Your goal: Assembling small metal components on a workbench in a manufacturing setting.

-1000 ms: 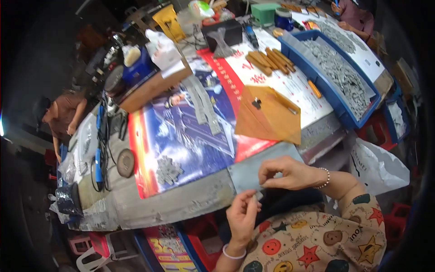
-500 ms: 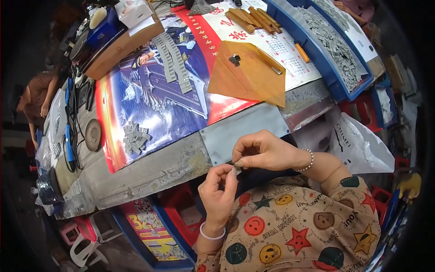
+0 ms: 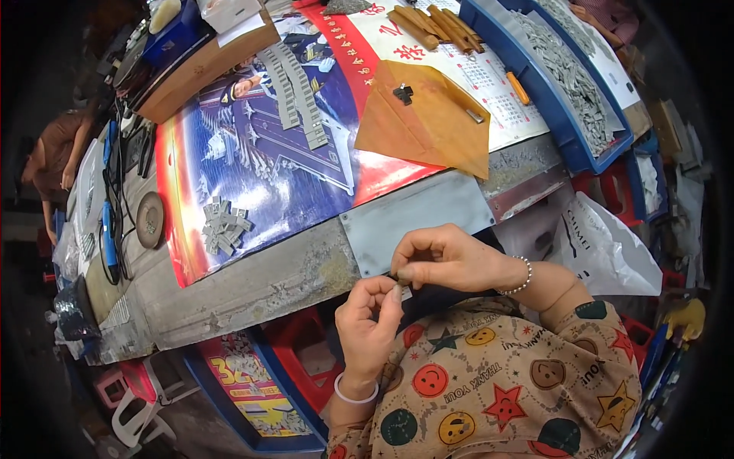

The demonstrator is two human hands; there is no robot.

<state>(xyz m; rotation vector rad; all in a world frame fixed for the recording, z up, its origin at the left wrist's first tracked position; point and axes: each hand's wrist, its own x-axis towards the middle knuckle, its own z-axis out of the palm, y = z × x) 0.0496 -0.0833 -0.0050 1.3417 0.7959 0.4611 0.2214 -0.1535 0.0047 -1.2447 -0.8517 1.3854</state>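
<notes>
My left hand point(image 3: 370, 320) and my right hand point(image 3: 453, 262) meet fingertip to fingertip in front of the table's near edge. Both pinch one small greyish part point(image 3: 406, 292), mostly hidden by the fingers, so its kind cannot be made out. Beyond them a grey metal plate point(image 3: 420, 218) lies at the table edge. On an orange-brown paper sheet point(image 3: 428, 145) rest some small black parts point(image 3: 403, 94) and a small metal piece point(image 3: 475, 116). Farther left, a heap of small grey pieces point(image 3: 225, 226) and two rows of grey pieces point(image 3: 300, 96) lie on a glossy poster point(image 3: 260, 183).
A blue bin point(image 3: 585, 157) full of grey pieces stands at the right, near an orange-handled tool point(image 3: 518, 88) and brown rolls point(image 3: 436, 27). At the left are a round dish point(image 3: 151, 219) and a blue-handled tool point(image 3: 112, 237). Another blue bin point(image 3: 298, 405) sits below the table.
The view has tilted slightly, shifting the table in the picture. My hands keep their pinch at nearly the same place, the right one a touch lower.
</notes>
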